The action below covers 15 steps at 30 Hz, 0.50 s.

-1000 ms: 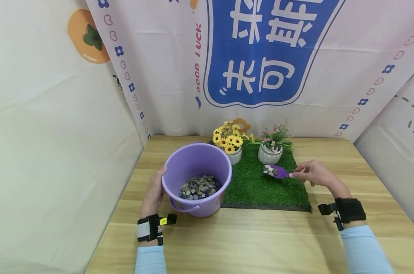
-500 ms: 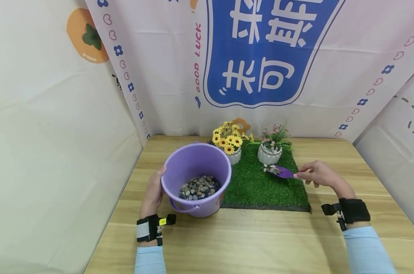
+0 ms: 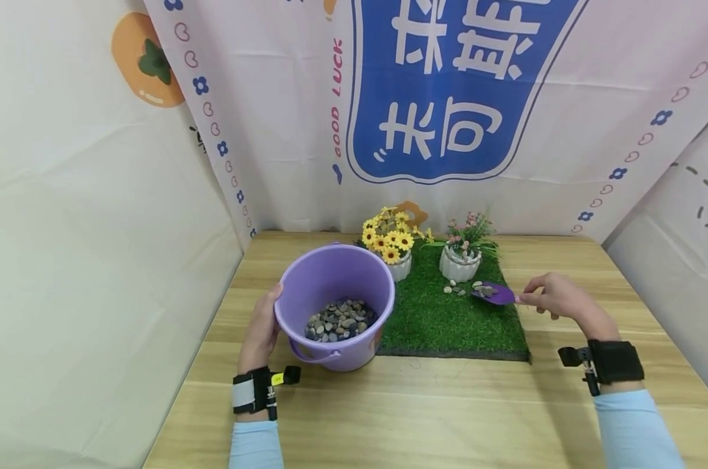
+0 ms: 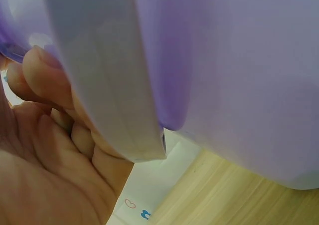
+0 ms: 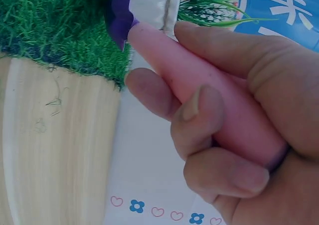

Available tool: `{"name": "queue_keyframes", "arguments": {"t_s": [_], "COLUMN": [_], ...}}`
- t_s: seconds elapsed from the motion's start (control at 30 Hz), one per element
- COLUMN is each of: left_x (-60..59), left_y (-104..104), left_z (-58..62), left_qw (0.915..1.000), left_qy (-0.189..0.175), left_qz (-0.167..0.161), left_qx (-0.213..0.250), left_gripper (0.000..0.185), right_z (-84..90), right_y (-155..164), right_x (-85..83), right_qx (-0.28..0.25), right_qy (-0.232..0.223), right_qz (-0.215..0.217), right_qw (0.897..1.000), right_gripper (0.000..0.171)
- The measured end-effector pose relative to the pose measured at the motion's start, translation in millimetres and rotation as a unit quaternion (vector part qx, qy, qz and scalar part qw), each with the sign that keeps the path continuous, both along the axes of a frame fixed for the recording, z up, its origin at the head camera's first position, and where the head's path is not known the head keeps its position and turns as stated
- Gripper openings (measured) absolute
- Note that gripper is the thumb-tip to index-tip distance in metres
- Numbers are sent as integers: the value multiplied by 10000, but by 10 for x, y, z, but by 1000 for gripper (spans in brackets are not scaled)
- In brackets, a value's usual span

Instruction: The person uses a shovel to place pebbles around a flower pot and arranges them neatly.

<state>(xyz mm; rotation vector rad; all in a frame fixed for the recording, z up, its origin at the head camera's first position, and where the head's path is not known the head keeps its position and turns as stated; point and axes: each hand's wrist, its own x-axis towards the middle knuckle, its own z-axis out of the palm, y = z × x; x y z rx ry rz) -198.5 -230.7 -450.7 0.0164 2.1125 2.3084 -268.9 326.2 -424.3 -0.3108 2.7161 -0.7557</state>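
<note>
Fingers of the right hand (image 3: 553, 298) were curled round the pink handle (image 5: 199, 93) of a purple-bladed trowel (image 3: 498, 295), probably held low over the artificial turf mat (image 3: 438, 329) to keep the pebbles on its blade from scattering. Fingers of the left hand (image 3: 262, 326) gripped the lilac bucket (image 3: 354, 357) by its rim, presumably to steady it. Loose pebbles (image 3: 454, 288) lay on the turf just beside the blade's tip; a pebble heap (image 3: 340, 321) covered the bucket's floor. Behind stood potted yellow daisies (image 3: 390, 242) and potted pink blossoms (image 3: 460, 266), apparently set back to leave the front turf accessible.
</note>
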Motion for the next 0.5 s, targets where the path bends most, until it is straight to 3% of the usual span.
{"name": "queue_keyframes", "arguments": {"t_s": [0.5], "left_x": [-42], "left_y": [-34], "left_z": [-99], "left_qw": [9999], "left_qy": [35], "left_qz": [80], "left_qx": [48], "left_gripper": [56], "right_z": [126], "right_y": [137], "right_x": [77], "right_qx": [19], "right_qy": [-42], "right_qz": [-79], "right_qw": [10000], "right_gripper": [39]}}
